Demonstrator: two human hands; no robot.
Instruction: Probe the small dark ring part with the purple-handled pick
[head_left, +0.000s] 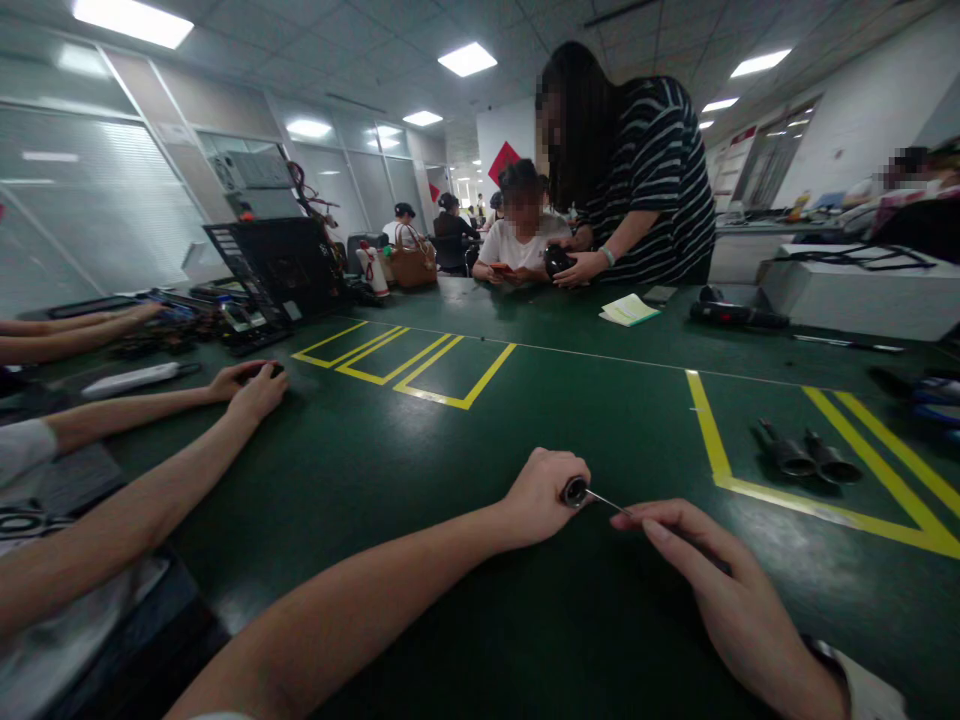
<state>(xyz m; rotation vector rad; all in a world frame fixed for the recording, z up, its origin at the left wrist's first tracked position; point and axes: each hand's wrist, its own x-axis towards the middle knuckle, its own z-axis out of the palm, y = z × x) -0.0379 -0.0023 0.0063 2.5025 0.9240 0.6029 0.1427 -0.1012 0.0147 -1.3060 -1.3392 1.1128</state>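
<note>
The left hand (536, 495) is curled shut around a small dark cylinder (575, 491). Only its round, shiny end peeps out on the thumb side, just above the bench (450, 470). The right hand (705, 575) sits close beside it, fingertips pinched on a thin metal rod (606, 500) whose far end meets the mouth of the cylinder. The back of the rod is hidden under the fingers.

The cylinder looks hard and rigid, likely metal or stiff plastic, light for its size and smooth enough to twist in the fist. A full wrap round its barrel, as here, seems the safe hold. The rod looks springy and easy to bend, so I'd hold it near the tip, not out at the tail.

Beyond the right hand, past a line of yellow tape (709, 430), lie two similar dark pieces (789, 457). Well off beyond the left hand, a co-worker's hand (255, 388) rests on the bench.
</note>
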